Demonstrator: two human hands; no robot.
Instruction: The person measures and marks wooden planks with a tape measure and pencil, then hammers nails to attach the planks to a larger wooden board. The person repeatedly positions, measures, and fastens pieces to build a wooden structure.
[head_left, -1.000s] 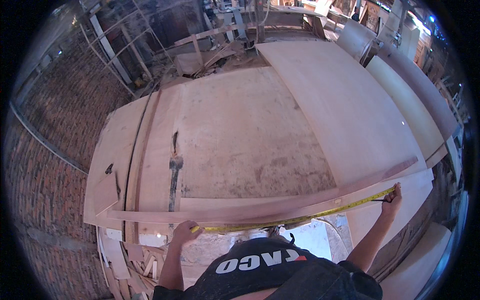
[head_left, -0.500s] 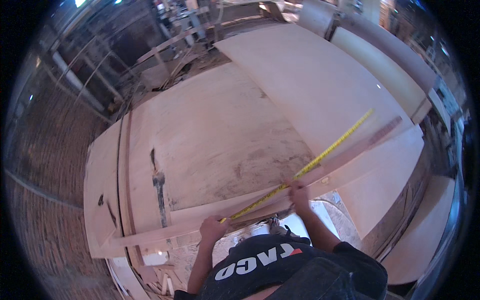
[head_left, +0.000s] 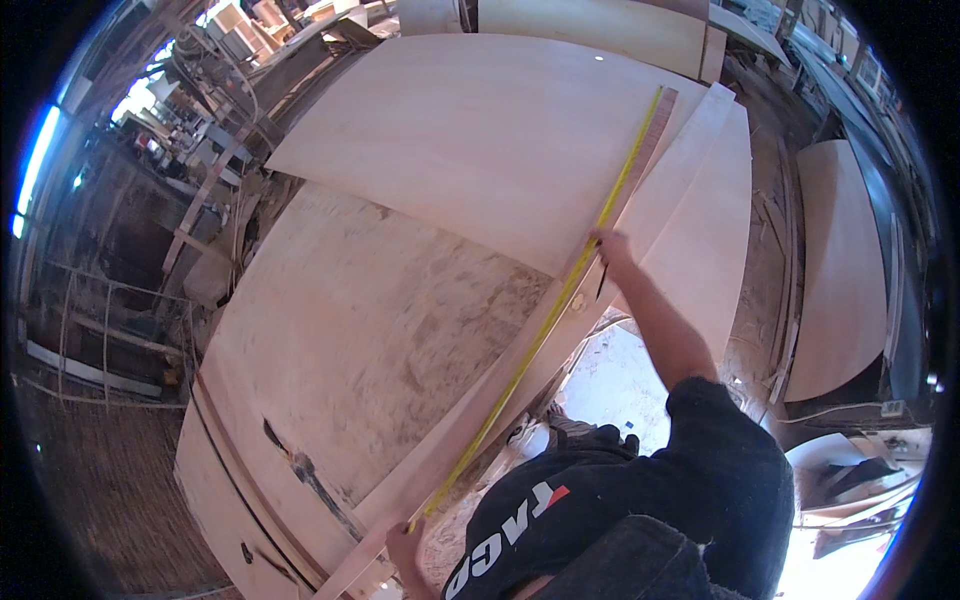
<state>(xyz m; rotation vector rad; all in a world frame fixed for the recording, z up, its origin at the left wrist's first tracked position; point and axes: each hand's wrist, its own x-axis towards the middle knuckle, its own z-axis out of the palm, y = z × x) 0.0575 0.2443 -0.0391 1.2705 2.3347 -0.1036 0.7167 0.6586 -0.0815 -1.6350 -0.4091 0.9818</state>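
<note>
A yellow tape measure [head_left: 548, 322] is stretched along a long, narrow wooden board [head_left: 500, 420] that lies across the plywood. My left hand [head_left: 404, 548] is closed on the tape's near end, at the lower edge of the view. Farther along, my right hand [head_left: 614, 254] is closed at the tape's edge, pressing it to the board. A thin dark stick-like thing [head_left: 601, 285] pokes out below the right hand; its kind is unclear. Beyond that hand, the tape's far end lies beside the board's reddish end [head_left: 657, 125].
A pale plywood sheet [head_left: 450, 110] overlaps a stained one [head_left: 380, 320]. Another pale board [head_left: 690, 150] lies right of the tape. A dark brush-like tool [head_left: 310, 478] rests at the lower left. A large curved panel [head_left: 840, 270] stands at the right.
The view has swung to the right. The tape, raised at its far end before, now lies along the board. My right hand has slid farther up the board, away from my left.
</note>
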